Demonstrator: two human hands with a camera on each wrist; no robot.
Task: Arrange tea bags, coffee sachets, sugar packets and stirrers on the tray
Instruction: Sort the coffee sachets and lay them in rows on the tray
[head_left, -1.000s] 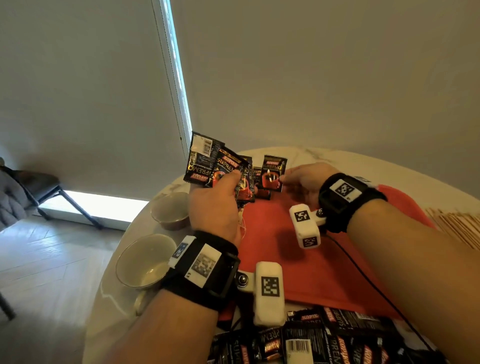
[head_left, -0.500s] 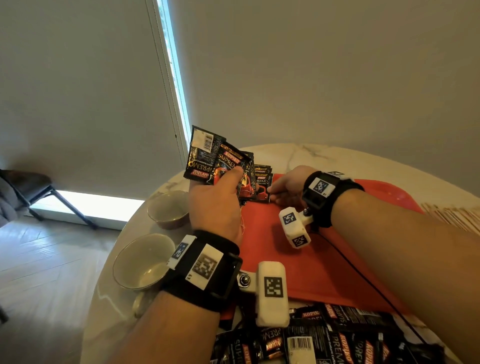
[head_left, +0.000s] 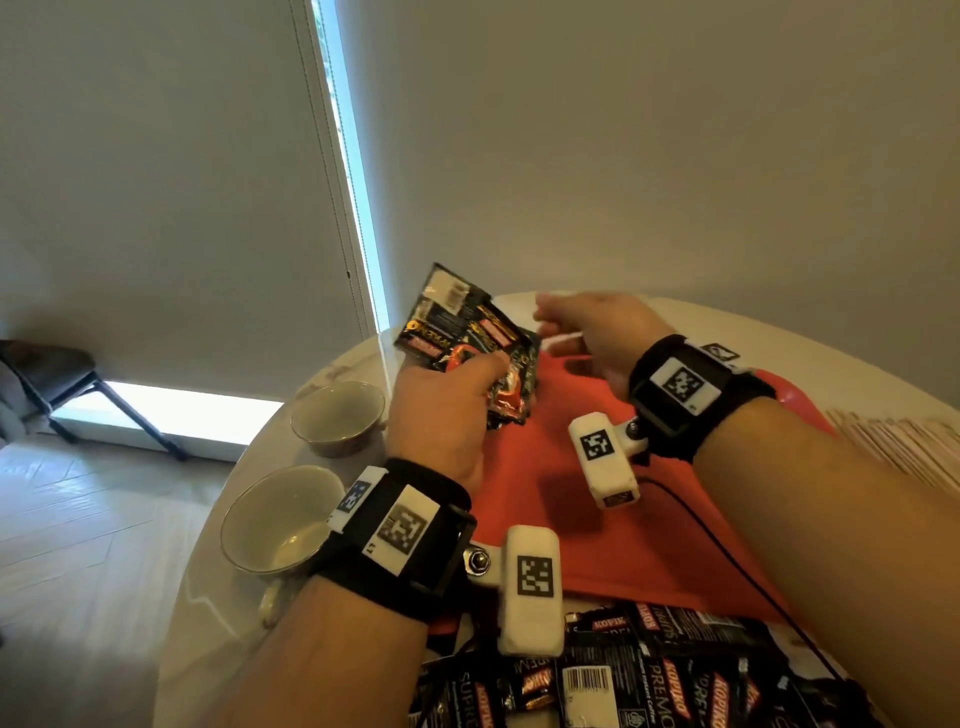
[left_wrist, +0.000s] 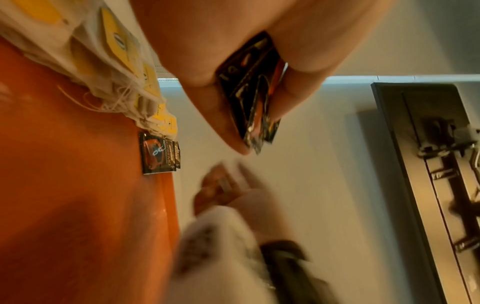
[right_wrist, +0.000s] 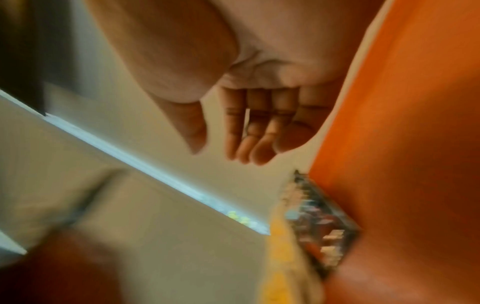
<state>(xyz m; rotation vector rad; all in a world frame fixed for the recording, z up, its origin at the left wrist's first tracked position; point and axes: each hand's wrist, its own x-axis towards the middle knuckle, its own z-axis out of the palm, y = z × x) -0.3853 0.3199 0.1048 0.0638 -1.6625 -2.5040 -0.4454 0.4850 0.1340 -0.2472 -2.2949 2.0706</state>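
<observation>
My left hand (head_left: 467, 374) holds a fan of black coffee sachets (head_left: 462, 332) upright over the far left corner of the red tray (head_left: 597, 519). The left wrist view shows thumb and fingers pinching the sachets (left_wrist: 254, 92). On the tray (left_wrist: 64, 164) below lie a few coffee sachets (left_wrist: 158, 156), beside a row of tea bags (left_wrist: 116, 51) with yellow tags. My right hand (head_left: 561, 322) hovers blurred above the tray's far edge. In the right wrist view its fingers (right_wrist: 241, 133) are straight and hold nothing, above the laid sachets (right_wrist: 319, 222).
Two pale cups (head_left: 337, 415) (head_left: 280, 519) stand on the round marble table (head_left: 208, 649) left of the tray. A heap of loose coffee sachets (head_left: 649, 670) lies at the near edge. Wooden stirrers (head_left: 904, 441) lie at the right. A chair (head_left: 52, 374) stands on the floor far left.
My right hand held one sachet, set it down at the tray's far left corner, and has now lifted away empty. The left hand still holds its fan of sachets.
</observation>
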